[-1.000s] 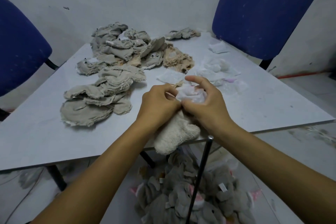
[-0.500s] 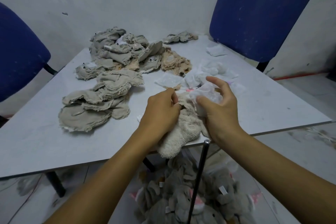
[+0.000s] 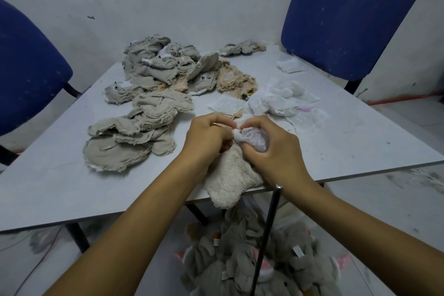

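— What does the head view give you?

— Both my hands are at the middle of the picture, over the near edge of the counter (image 3: 48, 187). The left hand (image 3: 206, 137) is clenched, its fingertips pinching the top rim of the plush (image 3: 228, 180). The right hand (image 3: 271, 149) is curled round a white wad (image 3: 254, 139), with thumb and forefinger nipping its tip.

— Where exactly is the plush?

— It's cream and fleecy, at 6 o'clock from my knuckles, lying across the counter's near edge. Its lower end hangs off that edge. The wad touches its top end, between my two hands. I cannot tell whether any of the wad is inside the plush.

— And around it?

— Flat grey scraps (image 3: 129, 142) lie at 9 o'clock from the left hand, near it but apart. A bigger heap (image 3: 165, 65) sits further back at 11 o'clock, with a tan piece (image 3: 235, 81) at 12. White pouches (image 3: 281, 98) are spread at 1 o'clock, just beyond the right hand. A dark rod (image 3: 266, 235) stands tilted at 6 o'clock below my right wrist, in front of the counter edge. Grey toys (image 3: 240, 267) are piled on the floor (image 3: 384, 211) around its foot. One blue chair (image 3: 348, 14) is at 1 o'clock behind the counter, and another (image 3: 26, 72) is at 9 o'clock by the picture's left edge.
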{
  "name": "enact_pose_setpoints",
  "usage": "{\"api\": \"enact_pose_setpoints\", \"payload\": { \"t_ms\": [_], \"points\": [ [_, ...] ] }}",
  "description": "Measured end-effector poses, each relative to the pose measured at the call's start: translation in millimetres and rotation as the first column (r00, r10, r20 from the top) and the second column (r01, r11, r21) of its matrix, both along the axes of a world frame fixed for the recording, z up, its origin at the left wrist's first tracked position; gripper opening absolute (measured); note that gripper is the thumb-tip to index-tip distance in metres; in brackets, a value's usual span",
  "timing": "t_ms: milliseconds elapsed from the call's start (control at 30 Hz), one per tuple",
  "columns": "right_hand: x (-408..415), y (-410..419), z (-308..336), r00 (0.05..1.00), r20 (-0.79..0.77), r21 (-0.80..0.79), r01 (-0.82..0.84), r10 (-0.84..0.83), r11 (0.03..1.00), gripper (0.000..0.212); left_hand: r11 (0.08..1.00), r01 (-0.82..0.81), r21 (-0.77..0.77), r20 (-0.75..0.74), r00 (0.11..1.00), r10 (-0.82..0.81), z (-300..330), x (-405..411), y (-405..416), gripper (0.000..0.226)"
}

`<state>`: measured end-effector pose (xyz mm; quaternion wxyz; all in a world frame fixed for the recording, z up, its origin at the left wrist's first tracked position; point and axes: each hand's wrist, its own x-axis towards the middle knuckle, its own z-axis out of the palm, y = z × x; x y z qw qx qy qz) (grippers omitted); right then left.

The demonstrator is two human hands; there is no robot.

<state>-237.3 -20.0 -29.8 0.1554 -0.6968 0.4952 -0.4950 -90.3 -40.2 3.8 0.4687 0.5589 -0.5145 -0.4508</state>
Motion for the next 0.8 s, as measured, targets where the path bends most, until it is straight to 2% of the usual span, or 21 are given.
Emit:
{"api": "enact_pose_setpoints", "payload": {
  "t_ms": [133,233,333,367,433,500,567,667,733,800],
  "points": [
    [3.2,1.5,-0.4,0.997,-0.078,-0.015,0.008,-0.009,1.000,0.018,0.998,-0.002,-0.062,-0.015,1.000,0.001,-1.3,4.3,0.9,0.023],
    [6.6,0.8,1.0,0.980,-0.196,-0.008,-0.019,0.017,1.000,0.022,0.994,0.022,-0.109,0.027,0.999,-0.019,-0.5,3.3,1.4,0.026],
    [7.3,-2.4,1.0,0.960,-0.275,0.022,-0.051,0.055,0.998,0.023,0.997,-0.003,-0.082,0.020,1.000,0.005,-0.4,2.9,1.5,0.022],
    [7.6,-3.1,0.6,0.960,-0.273,0.032,-0.060,0.067,0.998,0.023,0.997,-0.008,-0.075,0.009,1.000,0.008,0.2,3.6,1.4,0.020],
    [7.7,-1.9,0.9,0.983,-0.168,0.046,-0.068,0.075,0.997,0.023,0.997,-0.002,-0.078,0.000,1.000,0.002,1.6,4.4,1.8,0.017],
    [4.4,-1.9,0.8,0.999,-0.042,0.025,-0.027,0.029,0.999,0.026,0.996,0.002,-0.088,0.008,1.000,-0.001,2.0,3.5,2.8,0.016],
    [1.1,-0.7,0.9,1.000,0.019,0.057,0.003,-0.004,0.998,0.027,0.996,0.005,-0.093,0.019,1.000,-0.003,0.4,2.3,3.6,0.017],
    [3.6,0.3,2.0,0.998,-0.068,0.043,0.002,0.001,0.999,0.012,0.992,0.035,-0.125,0.068,0.997,-0.026,-2.5,2.7,4.2,0.017],
    [7.2,-1.6,1.8,0.983,-0.184,0.030,-0.026,0.031,0.999,0.014,0.987,0.037,-0.158,0.119,0.993,-0.018,-3.1,4.3,4.1,0.020],
    [9.1,-3.3,1.0,0.974,-0.209,0.094,-0.073,0.091,0.993,0.019,0.989,0.016,-0.148,0.115,0.993,0.001,-3.1,6.2,2.3,0.020]
  ]
}}
